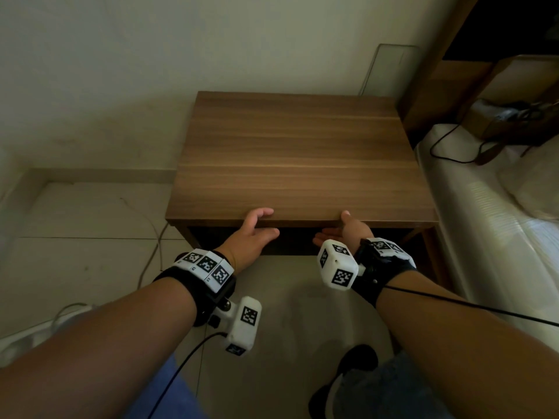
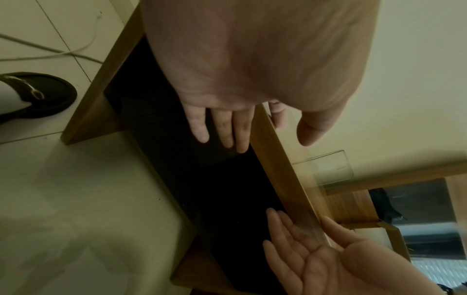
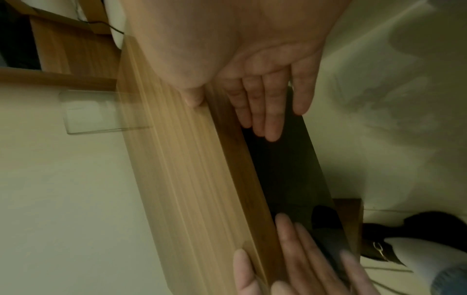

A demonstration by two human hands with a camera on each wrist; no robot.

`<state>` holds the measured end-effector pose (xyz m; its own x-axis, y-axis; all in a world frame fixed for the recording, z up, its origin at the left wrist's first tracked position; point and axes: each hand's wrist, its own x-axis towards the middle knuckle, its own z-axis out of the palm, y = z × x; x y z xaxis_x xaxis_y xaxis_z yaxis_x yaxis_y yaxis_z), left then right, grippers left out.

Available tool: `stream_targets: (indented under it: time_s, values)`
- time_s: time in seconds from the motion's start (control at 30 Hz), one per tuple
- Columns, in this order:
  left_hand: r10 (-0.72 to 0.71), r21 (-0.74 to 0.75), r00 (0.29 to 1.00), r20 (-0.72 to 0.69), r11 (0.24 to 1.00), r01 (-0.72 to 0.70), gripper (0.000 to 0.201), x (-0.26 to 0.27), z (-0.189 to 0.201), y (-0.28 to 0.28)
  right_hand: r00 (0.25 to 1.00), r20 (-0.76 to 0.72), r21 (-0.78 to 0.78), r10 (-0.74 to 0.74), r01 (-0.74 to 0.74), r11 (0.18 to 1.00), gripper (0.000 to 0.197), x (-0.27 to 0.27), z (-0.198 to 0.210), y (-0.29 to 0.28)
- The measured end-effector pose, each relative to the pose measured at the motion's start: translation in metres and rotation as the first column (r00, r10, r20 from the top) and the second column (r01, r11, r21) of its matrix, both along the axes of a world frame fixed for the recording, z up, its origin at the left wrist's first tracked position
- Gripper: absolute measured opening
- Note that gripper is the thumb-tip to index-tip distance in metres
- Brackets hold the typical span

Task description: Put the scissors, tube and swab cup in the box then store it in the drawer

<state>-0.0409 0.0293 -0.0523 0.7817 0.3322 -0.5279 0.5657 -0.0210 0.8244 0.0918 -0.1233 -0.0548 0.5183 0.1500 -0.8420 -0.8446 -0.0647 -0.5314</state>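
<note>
Both hands reach to the front edge of a wooden bedside table (image 1: 299,152). The left hand (image 1: 252,232) and right hand (image 1: 348,229) have straight, relaxed fingers, holding nothing. The scissors, tube, swab cup and box cannot be seen.

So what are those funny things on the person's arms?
Both forearms are bare, with no sleeves. Each wrist wears a black strap with white blocks printed in black-and-white square codes. A boxy white camera hangs off the left wrist, and another sits by the right hand. A thin black cable trails from each wrist.
</note>
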Motion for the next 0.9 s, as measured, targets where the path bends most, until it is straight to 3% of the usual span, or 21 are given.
stream_targets:
  time_s: [0.27, 0.4, 0.7, 0.9]
  values:
    - [-0.004, -0.078, 1.000, 0.004, 0.997, 0.004, 0.058, -0.001, 0.002, -0.009, 0.994, -0.096, 0.158, -0.058, 0.073, 0.985, 0.066, -0.005, 0.000, -0.006]
    - [-0.025, -0.092, 1.000, -0.014, 0.995, 0.024, 0.062, -0.005, 0.010, -0.010, 0.997, -0.059, 0.151, 0.041, -0.031, 0.988, 0.064, -0.018, 0.014, -0.008]
    - [-0.014, -0.038, 0.999, 0.038, 0.999, 0.015, 0.050, -0.018, 0.048, -0.010, 0.994, 0.091, 0.121, 0.055, -0.065, 0.990, 0.057, -0.035, 0.057, -0.014]
    - [0.010, 0.094, 0.980, 0.200, 0.995, -0.029, 0.022, -0.029, 0.078, -0.012, 0.985, 0.168, 0.170, 0.044, -0.073, 0.983, 0.043, -0.051, 0.085, -0.018]
